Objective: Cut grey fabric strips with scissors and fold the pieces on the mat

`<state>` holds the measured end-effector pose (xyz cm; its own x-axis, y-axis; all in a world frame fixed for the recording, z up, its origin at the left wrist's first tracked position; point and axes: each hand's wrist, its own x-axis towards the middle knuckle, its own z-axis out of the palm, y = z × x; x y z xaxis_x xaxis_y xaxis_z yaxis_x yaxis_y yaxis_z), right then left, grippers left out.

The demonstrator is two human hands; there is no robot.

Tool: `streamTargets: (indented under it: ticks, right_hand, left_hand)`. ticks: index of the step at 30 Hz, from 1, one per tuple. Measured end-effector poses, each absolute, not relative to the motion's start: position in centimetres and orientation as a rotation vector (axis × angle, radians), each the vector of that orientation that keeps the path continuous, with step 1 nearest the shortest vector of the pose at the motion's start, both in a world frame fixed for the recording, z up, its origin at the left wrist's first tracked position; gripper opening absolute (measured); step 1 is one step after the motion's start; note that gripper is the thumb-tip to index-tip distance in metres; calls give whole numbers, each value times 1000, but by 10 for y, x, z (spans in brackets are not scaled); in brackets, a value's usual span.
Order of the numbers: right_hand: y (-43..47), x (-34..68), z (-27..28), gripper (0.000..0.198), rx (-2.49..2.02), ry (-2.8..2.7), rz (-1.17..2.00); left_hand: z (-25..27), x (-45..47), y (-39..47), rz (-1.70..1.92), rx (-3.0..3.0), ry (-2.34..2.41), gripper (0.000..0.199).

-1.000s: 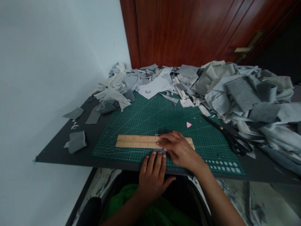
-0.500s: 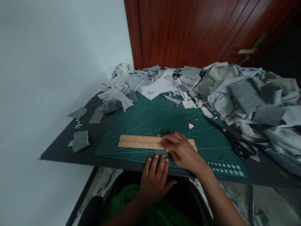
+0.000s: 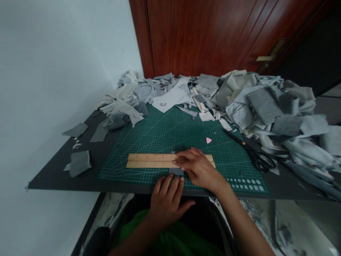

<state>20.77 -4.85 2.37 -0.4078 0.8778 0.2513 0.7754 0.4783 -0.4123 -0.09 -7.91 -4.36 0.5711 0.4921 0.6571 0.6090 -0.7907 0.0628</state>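
A wooden ruler (image 3: 149, 160) lies crosswise on the green cutting mat (image 3: 160, 133), over a small dark grey fabric piece (image 3: 176, 171). The fabric shows below the ruler and slightly above it. My right hand (image 3: 199, 169) rests over the ruler's right half, its fingers bent and pressing it down. Its thumb side is partly hidden, and I cannot make out anything small at those fingertips. My left hand (image 3: 167, 199) lies at the table's front edge, fingers stretched out, tips touching or just short of the fabric's lower edge. It holds nothing.
Black-handled scissors (image 3: 252, 153) lie right of my hands. A pink triangular chalk piece (image 3: 209, 140) sits beyond the ruler. Grey and cream fabric scraps (image 3: 266, 106) are heaped along the back and right. A folded grey scrap (image 3: 80, 163) lies left, near the wall (image 3: 53, 89).
The view has shifted a little to the right, so everything appears farther left. Both hands, the ruler and the fabric keep nearly the same places on the mat.
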Motion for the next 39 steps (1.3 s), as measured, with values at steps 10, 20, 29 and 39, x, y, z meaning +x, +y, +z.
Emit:
streamTargets:
  ticks: [10, 20, 29, 39]
  right_hand:
    - [-50, 207, 26, 41, -1387, -2284, 328]
    - [-49, 208, 23, 42, -1372, -2294, 306]
    - [-48, 207, 21, 46, -1375, -2277, 325]
    - [-49, 207, 22, 49, -1370, -2270, 344]
  left_hand:
    - [-32, 2, -74, -872, -2645, -959, 75]
    - [-35, 4, -77, -836, -2641, -1016, 75]
    - [-36, 5, -77, -899, -2626, -1017, 81]
    - [-32, 5, -77, -880, -2626, -1013, 85]
